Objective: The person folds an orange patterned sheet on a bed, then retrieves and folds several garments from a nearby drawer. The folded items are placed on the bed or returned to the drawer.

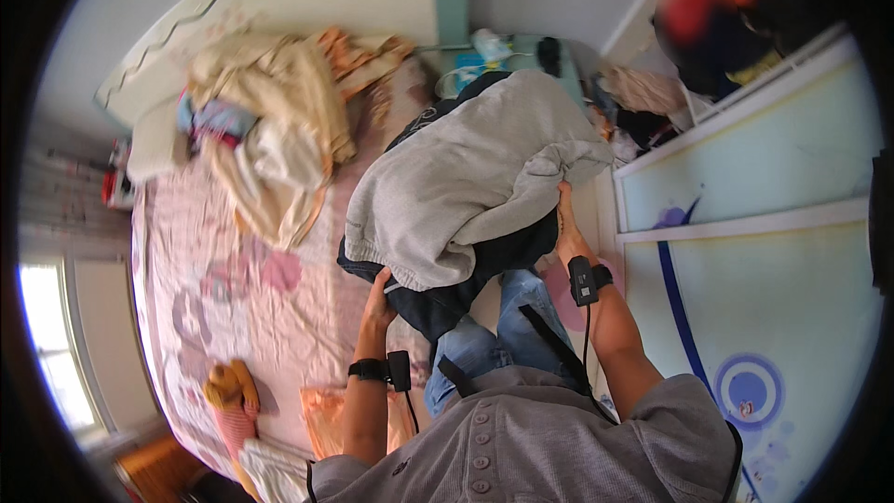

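Observation:
A grey sweatshirt-like garment [447, 168] with a ribbed edge lies over dark navy clothing [433, 300], and both are held up in front of me. My left hand [379, 300] grips the near left edge of the bundle, its thumb on top by the ribbed edge and its fingers hidden beneath. At the right side, my right hand [567, 216] holds the bundle where grey and navy cloth meet; part of that hand is hidden by the fabric. Dark cloth with a pale print shows behind the grey garment.
A bed with a pink patterned sheet [258, 307] spreads to the left, bearing a crumpled cream cover [279, 98] and a plush toy [234, 391]. Beyond the bundle is a green bedside table [569, 77]. Sliding wardrobe doors [754, 279] stand right, with clothes [646, 94] heaped at the opening.

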Demonstrator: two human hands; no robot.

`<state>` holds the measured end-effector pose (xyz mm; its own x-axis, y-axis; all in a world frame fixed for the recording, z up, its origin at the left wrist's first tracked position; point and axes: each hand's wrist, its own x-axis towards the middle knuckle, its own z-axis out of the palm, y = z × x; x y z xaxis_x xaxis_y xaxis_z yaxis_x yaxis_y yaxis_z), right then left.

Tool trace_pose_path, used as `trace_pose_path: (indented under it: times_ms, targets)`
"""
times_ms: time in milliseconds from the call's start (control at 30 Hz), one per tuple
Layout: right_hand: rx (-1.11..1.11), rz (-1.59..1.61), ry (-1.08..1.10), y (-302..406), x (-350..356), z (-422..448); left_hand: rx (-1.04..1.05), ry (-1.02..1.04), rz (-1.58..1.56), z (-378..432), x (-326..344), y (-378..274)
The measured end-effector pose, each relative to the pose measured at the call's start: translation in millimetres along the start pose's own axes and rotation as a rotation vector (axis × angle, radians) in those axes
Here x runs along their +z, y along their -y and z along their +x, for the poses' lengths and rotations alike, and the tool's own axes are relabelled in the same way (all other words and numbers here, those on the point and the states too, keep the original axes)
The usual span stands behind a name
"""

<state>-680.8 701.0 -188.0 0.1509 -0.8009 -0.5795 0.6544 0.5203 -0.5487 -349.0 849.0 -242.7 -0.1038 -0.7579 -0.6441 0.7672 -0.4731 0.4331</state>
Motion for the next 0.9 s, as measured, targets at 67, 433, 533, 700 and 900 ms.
trace_pose_path:
  times_ms: [67, 433, 533, 700, 900]
  targets:
    - [0.004, 0.085, -0.119, 52.9, -46.1, 6.4, -0.116, 0.064, 0.094, 51.0, 63.5, 6.4]
    - [-0.092, 0.21, -0.298, 264.9, -155.5, 103.2, -0.293, 0.106, 0.283, 261.9, 300.4, 33.0]
    - [-0.122, 0.24, -0.312, 288.7, -169.3, 136.0, -0.266, 0.108, 0.271, 297.9, 327.8, 27.6]
    - [-0.187, 0.29, -0.324, 308.0, -198.2, 204.8, -0.297, 0.061, 0.382, 373.6, 363.3, 5.0]
    - [-0.239, 0.345, -0.296, 311.4, -263.0, 304.0, -0.294, 0.074, 0.459, 488.1, 388.2, 20.6]
